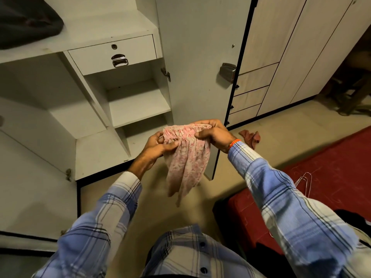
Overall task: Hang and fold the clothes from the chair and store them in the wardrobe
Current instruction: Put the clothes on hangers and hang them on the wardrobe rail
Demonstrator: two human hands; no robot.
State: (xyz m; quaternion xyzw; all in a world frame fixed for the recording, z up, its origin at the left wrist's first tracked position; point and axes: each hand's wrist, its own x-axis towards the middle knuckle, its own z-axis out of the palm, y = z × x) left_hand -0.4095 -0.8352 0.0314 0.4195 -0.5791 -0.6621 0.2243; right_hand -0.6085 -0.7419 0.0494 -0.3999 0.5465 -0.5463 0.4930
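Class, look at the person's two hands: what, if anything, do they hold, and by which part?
Both the left hand and the right hand grip a pink floral garment by its gathered elastic top edge; the rest hangs below.

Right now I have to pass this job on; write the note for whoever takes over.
Left hand and right hand both grip the gathered band of a pink floral garment, held in the air before the open wardrobe.
Done: a dark garment lies on the upper shelf.
Left: fold the pink one and shelve it. A reddish cloth lies on the floor by the door; wire hangers rest on the red bed.
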